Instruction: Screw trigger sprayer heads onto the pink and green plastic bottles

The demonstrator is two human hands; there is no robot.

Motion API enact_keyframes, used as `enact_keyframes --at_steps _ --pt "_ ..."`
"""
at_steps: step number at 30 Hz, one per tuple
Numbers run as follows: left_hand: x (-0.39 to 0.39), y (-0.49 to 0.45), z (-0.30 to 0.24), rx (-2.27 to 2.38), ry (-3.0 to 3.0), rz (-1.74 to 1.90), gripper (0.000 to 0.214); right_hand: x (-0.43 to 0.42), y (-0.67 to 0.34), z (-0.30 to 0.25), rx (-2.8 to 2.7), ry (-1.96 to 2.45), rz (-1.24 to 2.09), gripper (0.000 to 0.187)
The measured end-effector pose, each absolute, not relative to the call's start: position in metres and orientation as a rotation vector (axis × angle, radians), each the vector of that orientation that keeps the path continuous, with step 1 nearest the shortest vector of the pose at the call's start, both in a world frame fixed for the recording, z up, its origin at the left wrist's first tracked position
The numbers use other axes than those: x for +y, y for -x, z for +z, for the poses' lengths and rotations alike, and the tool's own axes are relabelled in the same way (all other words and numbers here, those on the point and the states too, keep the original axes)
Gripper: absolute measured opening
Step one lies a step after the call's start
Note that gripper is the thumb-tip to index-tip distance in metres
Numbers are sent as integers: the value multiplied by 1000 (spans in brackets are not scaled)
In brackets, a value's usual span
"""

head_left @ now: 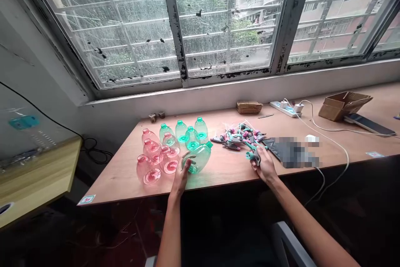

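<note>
My left hand (183,172) is closed round a clear green plastic bottle (201,156), tilted with its neck up to the right. In my right hand (265,163) is a spray bottle trigger head (251,155), its green collar facing left toward the bottle. The two are apart. Left of the held bottle stand several clear pink bottles (146,168) and several green bottles (181,130), all without tops. Behind my right hand lies a heap of trigger heads (239,135) in grey, pink and green, some with thin tubes showing.
A dark flat device (275,150), partly blurred, lies right of my right hand. Farther right are a power strip (286,108) with white cables, an open cardboard box (339,106) and a phone (370,125). A small brown box (249,107) sits by the window wall.
</note>
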State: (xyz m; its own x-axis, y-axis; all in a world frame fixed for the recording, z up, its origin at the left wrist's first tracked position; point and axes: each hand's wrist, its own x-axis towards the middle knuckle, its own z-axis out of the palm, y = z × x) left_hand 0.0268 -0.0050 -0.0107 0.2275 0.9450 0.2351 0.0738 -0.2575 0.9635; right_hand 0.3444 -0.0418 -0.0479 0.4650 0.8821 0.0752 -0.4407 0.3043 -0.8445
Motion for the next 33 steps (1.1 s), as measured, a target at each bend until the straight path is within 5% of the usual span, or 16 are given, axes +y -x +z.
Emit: enact_keyframes --at_steps 33 --pt "-2 -30 -16 1065 -1505 1256 50 -25 -324 -55 -541 840 699 53"
